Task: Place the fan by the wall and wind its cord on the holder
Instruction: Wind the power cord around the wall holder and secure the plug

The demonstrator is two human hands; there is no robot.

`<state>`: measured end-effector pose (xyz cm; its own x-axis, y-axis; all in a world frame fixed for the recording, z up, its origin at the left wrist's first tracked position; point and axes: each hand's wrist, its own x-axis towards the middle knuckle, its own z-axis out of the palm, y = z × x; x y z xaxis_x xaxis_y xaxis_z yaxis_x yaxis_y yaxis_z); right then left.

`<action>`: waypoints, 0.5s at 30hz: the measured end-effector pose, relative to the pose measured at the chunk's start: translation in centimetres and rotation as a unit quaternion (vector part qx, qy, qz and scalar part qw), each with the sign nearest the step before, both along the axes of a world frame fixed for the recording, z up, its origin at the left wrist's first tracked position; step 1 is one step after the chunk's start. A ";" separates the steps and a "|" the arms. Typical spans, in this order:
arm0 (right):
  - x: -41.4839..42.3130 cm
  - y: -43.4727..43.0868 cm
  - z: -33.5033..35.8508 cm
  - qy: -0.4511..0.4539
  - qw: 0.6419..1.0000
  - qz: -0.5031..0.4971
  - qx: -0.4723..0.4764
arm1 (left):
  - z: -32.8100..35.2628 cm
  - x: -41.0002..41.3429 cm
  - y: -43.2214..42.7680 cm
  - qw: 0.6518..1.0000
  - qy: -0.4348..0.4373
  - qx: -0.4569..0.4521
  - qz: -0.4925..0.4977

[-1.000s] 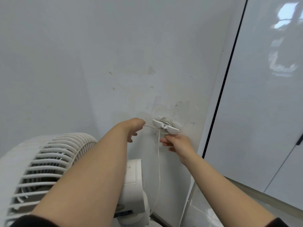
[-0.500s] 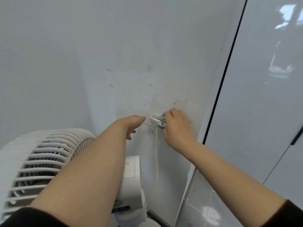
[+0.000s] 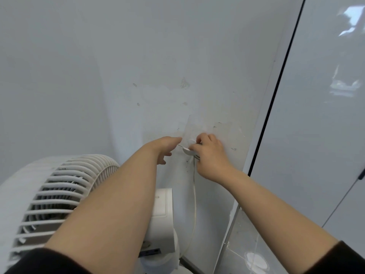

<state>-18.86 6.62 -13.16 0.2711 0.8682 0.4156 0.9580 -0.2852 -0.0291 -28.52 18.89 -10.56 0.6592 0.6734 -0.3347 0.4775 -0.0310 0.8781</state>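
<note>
Pinching thin taut cord (image 3: 194, 194) with left hand (image 3: 167, 149); gripping smooth white holder (image 3: 187, 151) with right hand (image 3: 211, 157); ribbed fan (image 3: 59, 194) below-left.

This is probably a corner of a room in a home, though the narrow view leaves that unsure. A plain white painted wall (image 3: 138, 56), scuffed and marked, meets a glossy white panel (image 3: 316, 135) with a dark handle (image 3: 362, 175) at its edge, above a shiny tiled floor (image 3: 243, 254). A white household fan (image 3: 59, 194) stands by the wall, its cord (image 3: 194, 194) running up to a small white holder (image 3: 187, 151) fixed there.
</note>
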 end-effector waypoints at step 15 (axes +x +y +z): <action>0.0 -0.2 -1.3 0.017 0.997 0.027 0.070 | 2.1 -0.3 -0.2 0.911 -0.375 -0.096 0.141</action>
